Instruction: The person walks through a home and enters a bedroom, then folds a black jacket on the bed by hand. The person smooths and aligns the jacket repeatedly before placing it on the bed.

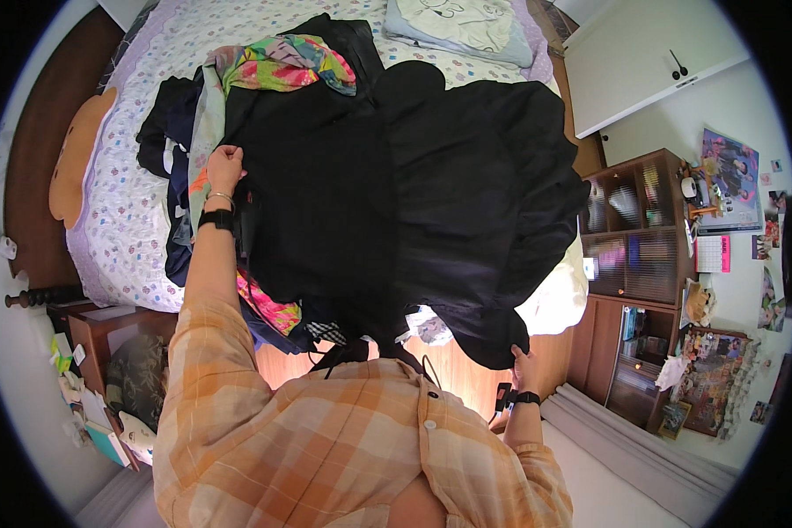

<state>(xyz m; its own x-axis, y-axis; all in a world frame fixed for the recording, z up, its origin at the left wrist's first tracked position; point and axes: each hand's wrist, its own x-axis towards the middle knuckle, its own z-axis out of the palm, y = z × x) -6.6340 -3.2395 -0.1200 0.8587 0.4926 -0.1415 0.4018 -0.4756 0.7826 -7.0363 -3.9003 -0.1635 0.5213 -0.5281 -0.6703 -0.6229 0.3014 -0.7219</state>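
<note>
A black garment with a gathered, flared section (449,198) lies spread over the bed, its near part hanging past the bed's edge. At its left edge my left hand (226,169) pinches the black cloth with curled fingers. My right hand (523,366) grips the rounded near corner of the garment, low on the right. Beneath and beside it lie other clothes: a multicoloured patterned cloth (277,63) at the top, dark blue and black clothes (171,125) on the left, and a pink patterned cloth (274,310) near the front edge.
The bed has a floral sheet (125,218). Folded light bedding (462,30) lies at its far right, and an orange-brown cushion (79,162) at its left edge. A wooden cabinet with glass doors (633,231) stands right of the bed, and a wooden desk (92,330) at the lower left.
</note>
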